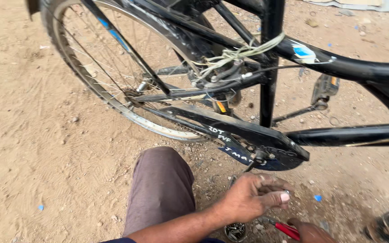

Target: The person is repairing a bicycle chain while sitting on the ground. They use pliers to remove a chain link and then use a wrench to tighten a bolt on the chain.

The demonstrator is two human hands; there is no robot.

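Hand [253,198] below bicycle chain guard [248,135].

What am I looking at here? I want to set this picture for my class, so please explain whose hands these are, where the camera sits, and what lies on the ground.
The camera sits on a person's head, looking down. On sandy ground stands a black bicycle, its rear wheel and chain guard in view. The person's left hand reaches under the chain guard near the crank; whether its fingers grip anything is unclear. The right hand, mostly cut off, holds a red-handled tool. A small round tin of metal bits sits below. The bent knee wears brown trousers.
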